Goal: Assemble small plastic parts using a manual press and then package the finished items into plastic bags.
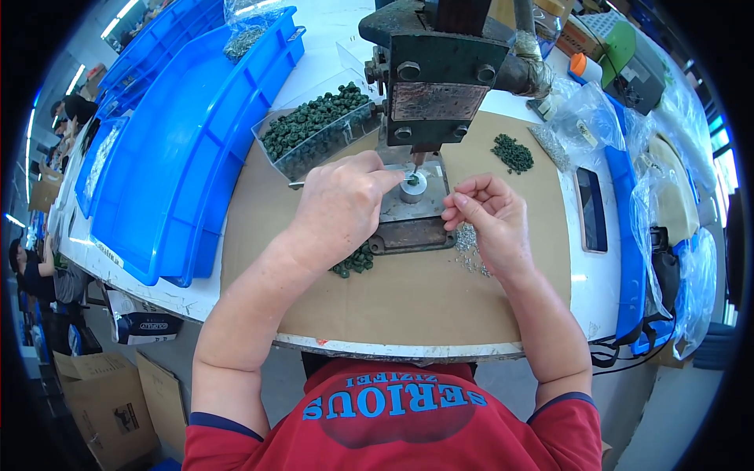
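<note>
Under the press head (434, 78), the left hand (339, 206) pinches a thin metal tool (297, 185) at the grey die (413, 187). Right hand (488, 216), fingers curled and half closed, hovers beside it above silver pins (469, 245). Green beads (355, 261) lie partly hidden under the left wrist; a clear tray (314, 129) stands behind.

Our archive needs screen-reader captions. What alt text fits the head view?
A person's left hand reaches to a small round fixture under a bench press, the right hand beside it above tiny metal pieces. A clear tray of green parts stands left.
</note>
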Available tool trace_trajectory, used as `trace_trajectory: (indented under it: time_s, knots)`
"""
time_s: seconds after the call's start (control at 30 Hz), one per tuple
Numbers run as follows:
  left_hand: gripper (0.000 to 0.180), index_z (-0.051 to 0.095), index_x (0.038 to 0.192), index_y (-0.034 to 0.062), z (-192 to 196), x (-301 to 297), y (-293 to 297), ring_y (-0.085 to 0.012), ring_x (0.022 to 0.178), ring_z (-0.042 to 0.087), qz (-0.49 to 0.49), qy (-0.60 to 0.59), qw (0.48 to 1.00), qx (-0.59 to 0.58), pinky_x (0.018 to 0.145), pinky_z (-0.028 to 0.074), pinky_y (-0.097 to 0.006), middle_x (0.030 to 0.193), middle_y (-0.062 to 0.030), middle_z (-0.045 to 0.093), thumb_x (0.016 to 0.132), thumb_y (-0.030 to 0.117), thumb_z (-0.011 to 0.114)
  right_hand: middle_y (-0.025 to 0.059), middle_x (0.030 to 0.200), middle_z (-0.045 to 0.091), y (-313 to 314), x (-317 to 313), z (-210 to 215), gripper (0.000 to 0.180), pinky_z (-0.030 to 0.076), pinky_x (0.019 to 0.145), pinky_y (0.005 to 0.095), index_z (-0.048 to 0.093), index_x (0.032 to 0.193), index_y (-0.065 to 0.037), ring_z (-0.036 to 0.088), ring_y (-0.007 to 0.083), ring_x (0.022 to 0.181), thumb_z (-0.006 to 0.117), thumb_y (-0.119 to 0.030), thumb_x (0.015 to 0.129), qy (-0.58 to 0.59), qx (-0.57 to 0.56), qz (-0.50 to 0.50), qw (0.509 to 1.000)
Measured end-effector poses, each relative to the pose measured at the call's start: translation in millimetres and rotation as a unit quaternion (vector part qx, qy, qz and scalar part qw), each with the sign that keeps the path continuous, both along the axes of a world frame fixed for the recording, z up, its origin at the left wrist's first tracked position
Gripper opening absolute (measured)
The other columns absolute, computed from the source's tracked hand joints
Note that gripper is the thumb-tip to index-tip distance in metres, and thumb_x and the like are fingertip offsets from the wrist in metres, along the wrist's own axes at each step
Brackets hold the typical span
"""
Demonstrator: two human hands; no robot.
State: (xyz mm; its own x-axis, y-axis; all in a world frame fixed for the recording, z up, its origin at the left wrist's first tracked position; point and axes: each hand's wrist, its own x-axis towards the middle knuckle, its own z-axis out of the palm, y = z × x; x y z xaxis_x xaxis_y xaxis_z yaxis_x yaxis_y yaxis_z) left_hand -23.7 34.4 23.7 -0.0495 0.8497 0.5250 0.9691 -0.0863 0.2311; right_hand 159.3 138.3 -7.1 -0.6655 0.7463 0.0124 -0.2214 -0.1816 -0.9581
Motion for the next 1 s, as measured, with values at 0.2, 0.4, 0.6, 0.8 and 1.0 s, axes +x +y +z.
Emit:
trace_trajectory:
  time_s: [0.2, 0.4, 0.6, 0.8, 1.0]
  knots:
    - [0.008, 0.063, 0.075, 0.0062, 16, 4, 4, -0.0258, 0.059, 0.056, -0.001, 0.1, 0.994, -0.037, 0.053, 0.045, -0.034, 0.074, -0.0073, 0.055, 0.07, 0.001, 0.059, 0.0155, 0.084, 0.063, 7, 3, 6, 0.01, 0.053, 0.063, 0.0267, 0.056, 0.097, 0.004, 0.062, 0.018, 0.07, 0.056, 0.003, 0.088, 0.005, 0.032, -0.01, 0.999]
    - [0.006, 0.062, 0.074, 0.0054, 13, -3, 3, -0.0267, 0.06, 0.056, -0.021, 0.082, 0.994, -0.065, 0.055, 0.045, -0.035, 0.075, -0.0089, 0.055, 0.071, 0.002, 0.058, 0.0119, 0.091, 0.065, 59, -2, 95, 0.013, 0.049, 0.077, 0.0276, 0.058, 0.102, 0.003, 0.06, 0.0174, 0.079, 0.054, -0.001, 0.09, 0.07, 0.415, -0.242, 0.874]
    - [0.004, 0.062, 0.074, 0.0041, 12, 2, 6, -0.0277, 0.062, 0.057, -0.034, 0.069, 0.995, -0.057, 0.056, 0.046, -0.036, 0.076, -0.0104, 0.055, 0.073, 0.003, 0.058, 0.0117, 0.091, 0.062, 237, -17, 192, 0.019, 0.048, 0.076, 0.0268, 0.056, 0.106, 0.003, 0.058, 0.0171, 0.079, 0.052, -0.009, 0.092, 0.064, 0.417, -0.138, 0.896]
    - [0.005, 0.062, 0.075, 0.0033, 19, 2, 1, -0.0288, 0.064, 0.058, -0.004, 0.083, 0.992, -0.098, 0.057, 0.047, -0.037, 0.078, -0.0111, 0.056, 0.075, 0.004, 0.057, 0.0105, 0.089, 0.059, 135, -63, 222, 0.026, 0.047, 0.07, 0.0226, 0.052, 0.112, 0.005, 0.055, 0.0137, 0.075, 0.05, -0.012, 0.092, 0.042, 0.356, 0.039, 0.933]
    - [0.007, 0.062, 0.079, 0.0038, 23, 9, 0, -0.029, 0.067, 0.06, 0.015, 0.081, 0.99, -0.114, 0.059, 0.048, -0.037, 0.081, -0.0118, 0.058, 0.077, 0.005, 0.056, 0.0017, 0.07, 0.041, 18, 30, 166, 0.028, 0.04, 0.077, 0.033, 0.058, 0.107, -0.006, 0.04, 0.0153, 0.066, 0.042, -0.027, 0.097, 0.174, 0.509, -0.028, 0.842]
